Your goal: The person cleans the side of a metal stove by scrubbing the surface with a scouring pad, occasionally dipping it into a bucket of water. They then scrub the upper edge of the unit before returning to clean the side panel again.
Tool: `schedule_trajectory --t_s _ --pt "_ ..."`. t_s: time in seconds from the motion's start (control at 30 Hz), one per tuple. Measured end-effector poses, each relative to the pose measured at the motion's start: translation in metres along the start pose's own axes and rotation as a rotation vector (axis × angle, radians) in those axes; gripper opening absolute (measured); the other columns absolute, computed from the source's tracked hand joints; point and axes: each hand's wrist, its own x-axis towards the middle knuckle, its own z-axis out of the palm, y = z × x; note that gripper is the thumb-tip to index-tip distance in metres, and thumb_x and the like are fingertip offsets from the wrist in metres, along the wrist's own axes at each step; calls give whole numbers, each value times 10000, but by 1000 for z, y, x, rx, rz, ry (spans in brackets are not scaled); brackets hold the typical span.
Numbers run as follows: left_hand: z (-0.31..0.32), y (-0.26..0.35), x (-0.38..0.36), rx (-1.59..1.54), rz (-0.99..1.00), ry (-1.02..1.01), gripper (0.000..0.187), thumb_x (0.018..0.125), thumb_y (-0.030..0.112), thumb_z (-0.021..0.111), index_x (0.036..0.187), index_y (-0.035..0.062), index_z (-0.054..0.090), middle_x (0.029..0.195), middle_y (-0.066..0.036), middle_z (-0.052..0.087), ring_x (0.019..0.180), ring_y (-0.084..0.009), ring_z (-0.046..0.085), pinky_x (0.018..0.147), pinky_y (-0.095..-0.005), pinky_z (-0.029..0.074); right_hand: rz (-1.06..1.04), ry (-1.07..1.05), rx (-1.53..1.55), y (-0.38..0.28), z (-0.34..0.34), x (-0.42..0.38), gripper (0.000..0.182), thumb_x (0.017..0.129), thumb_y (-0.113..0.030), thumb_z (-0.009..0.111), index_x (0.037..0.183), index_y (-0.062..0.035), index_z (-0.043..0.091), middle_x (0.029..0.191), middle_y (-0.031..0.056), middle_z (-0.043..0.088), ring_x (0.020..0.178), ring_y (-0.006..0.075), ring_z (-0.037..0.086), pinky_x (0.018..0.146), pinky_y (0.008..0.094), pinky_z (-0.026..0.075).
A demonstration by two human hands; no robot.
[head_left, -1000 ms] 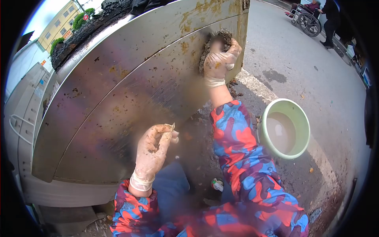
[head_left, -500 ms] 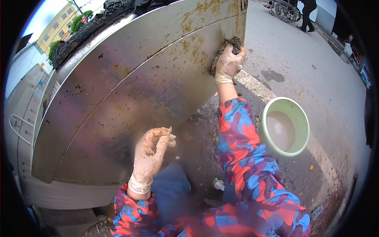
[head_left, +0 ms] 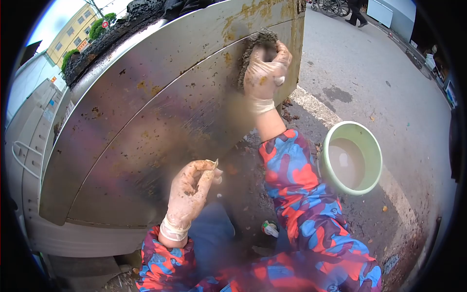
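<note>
1. Left hand (head_left: 187, 192), curled near the metal panel (head_left: 112, 160): I can't tell if its grip is closed.
2. Green tub (head_left: 372, 155) with cloudy water (head_left: 345, 165), on the ground.
3. Right hand (head_left: 263, 78): its grip squeezes the scrubber (head_left: 265, 36) against the panel's far end. Flat, firm rubs should work best.

A yellow building (head_left: 71, 33) stands by green trees (head_left: 110, 19), and a wheelchair (head_left: 330, 7) is near a person (head_left: 356, 14).

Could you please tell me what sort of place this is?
Outdoors, probably a roadside: there is grey paving with a worn white line, a wheelchair at the top edge, and a yellow building beyond.
</note>
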Motion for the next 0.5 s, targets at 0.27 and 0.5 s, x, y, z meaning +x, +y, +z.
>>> schedule_trajectory --t_s 0.27,0.5 --pt "3 -5 7 49 -21 5 138 966 57 538 1075 -13 585 977 -108 671 843 -156 649 783 -273 508 176 18 -261 64 -5 14 444 825 -143 658 1214 -11 490 1148 210 531 1054 365 559 915 423 465" --pt "7 3 6 22 20 -4 142 971 75 534 1074 -4 592 979 -100 673 836 -148 647 771 -265 497 -53 -19 -9 25 1 -11 437 798 -70 665 1196 -14 493 1151 189 528 1075 342 557 935 412 452"
